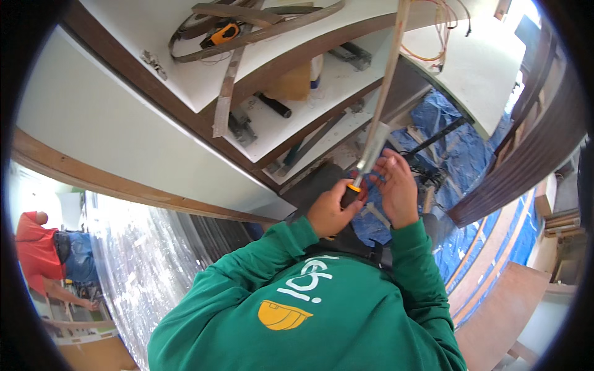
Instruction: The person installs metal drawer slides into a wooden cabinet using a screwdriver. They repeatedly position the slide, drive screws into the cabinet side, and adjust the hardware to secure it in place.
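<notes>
Green sweatshirt cloth (365, 309) is filling the view nearest the lens. From my end I am seeing the left hand (330, 210) grasping the dark handle (350, 196) of a chisel-like tool (369, 156), which is sitting in front of the body with its broad metal blade pointing up and away. The right hand (400, 190) is hovering just beside the blade, fingers partly curled; whether they are touching the metal, I cannot tell. One long wooden strip (388, 73) is running beyond the blade, and I am not making out whether the two are meeting.

To handle this well, I would be keeping the left grip firm, aiming the blade away from the body, and keeping the right fingers off its front edge.

Counting, I am finding two hands, one chisel-like tool, one long strip, one orange-and-black tape measure (221, 35), one black-handled tool (274, 106) lying lower down, one small metal fitting (153, 65) and one tangle of orange wires (427, 60). Curved bands (278, 31) are overlapping too much for counting. One co-worker in red (40, 247) is showing at far left.
</notes>
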### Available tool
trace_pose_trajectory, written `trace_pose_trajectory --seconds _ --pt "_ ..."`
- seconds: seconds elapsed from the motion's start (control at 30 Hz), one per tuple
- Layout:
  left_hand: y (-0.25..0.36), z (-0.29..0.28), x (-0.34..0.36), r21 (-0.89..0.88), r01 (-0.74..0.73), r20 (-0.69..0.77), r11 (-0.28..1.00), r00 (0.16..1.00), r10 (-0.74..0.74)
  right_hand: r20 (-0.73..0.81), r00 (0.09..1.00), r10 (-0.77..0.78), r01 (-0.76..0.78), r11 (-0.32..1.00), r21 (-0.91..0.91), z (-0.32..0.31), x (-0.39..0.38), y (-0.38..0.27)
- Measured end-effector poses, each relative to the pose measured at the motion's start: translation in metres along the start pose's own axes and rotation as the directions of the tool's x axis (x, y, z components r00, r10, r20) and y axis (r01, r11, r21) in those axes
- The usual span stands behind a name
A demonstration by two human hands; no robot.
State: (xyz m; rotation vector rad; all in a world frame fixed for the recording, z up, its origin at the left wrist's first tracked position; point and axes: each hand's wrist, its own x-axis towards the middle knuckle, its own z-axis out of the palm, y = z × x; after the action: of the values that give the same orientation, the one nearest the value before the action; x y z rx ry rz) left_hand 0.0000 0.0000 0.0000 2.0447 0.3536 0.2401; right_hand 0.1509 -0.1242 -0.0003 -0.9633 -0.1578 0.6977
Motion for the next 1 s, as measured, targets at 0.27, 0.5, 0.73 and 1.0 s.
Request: trace_pose_trajectory --seconds 0.27,0.5,0.73,1.0 --pt "-0.034 -0.014 0.018 0.119 0.115 0.031 0.986 0.992 -0.119 -0.190 0.981 -0.022 -0.037 0.952 -0.304 -0.123 -0.058 0.044" --pt "-0.077 -0.041 0.041 0.403 0.206 -0.080 0.892 0.979 -0.190 -0.336 0.941 0.043 -0.191 0.887 -0.421 -0.183 -0.074 0.072" --pt "-0.128 -0.042 0.067 0.540 0.175 -0.144 0.823 0.983 -0.114 -0.226 0.974 -0.016 -0.172 0.596 -0.784 -0.193 -0.064 0.107" --pt "-0.146 -0.023 0.139 0.690 0.142 -0.127 0.710 0.989 -0.074 -0.257 0.964 0.071 -0.219 0.762 -0.610 -0.190 -0.067 0.083"
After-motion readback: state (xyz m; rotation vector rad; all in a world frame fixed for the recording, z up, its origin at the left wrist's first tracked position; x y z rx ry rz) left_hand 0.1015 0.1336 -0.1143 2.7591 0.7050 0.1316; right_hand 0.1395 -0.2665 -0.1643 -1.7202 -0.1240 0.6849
